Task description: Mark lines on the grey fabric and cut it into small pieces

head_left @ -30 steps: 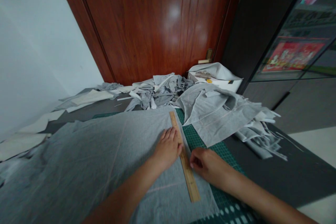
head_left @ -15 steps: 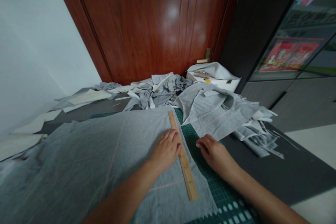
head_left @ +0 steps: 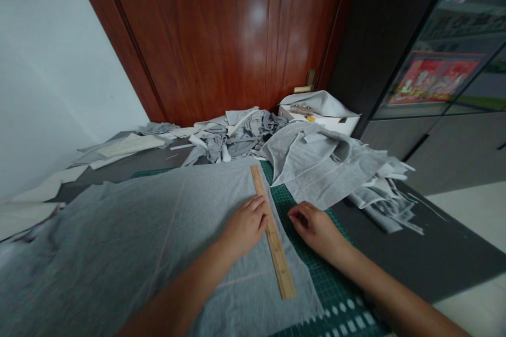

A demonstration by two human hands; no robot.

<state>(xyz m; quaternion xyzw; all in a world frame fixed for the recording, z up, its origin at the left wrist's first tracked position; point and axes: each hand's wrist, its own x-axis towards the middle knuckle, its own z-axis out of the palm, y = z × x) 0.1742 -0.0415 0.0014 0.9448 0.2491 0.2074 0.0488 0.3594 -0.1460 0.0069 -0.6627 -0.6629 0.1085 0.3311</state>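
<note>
Grey cloth [head_left: 118, 242] lies under the left fingers and runs well out to their left; its right edge passes between the two hands. Green cutting mat [head_left: 328, 279] beneath it, showing below the right fingers and down toward the wrist. Beyond the right fingers, just past the cloth edge: folded grey pieces [head_left: 316, 168], loosely stacked. Straight ahead of the left fingers, well apart, a tangled scrap heap [head_left: 245, 134]. White box [head_left: 338, 124] farther off, beyond the right fingers. Wooden ruler [head_left: 280, 260] flat on the cloth along its right edge, reaching both ahead of and behind the left fingers. Left hand [head_left: 244, 225]: fingers close together, laid on the ruler from above. Right hand [head_left: 316, 226]: fingers curled in, thumb near the index; cannot tell whether anything is pinched. Thin pink line [head_left: 172, 222] drawn on the cloth, left of the left fingers.
</note>
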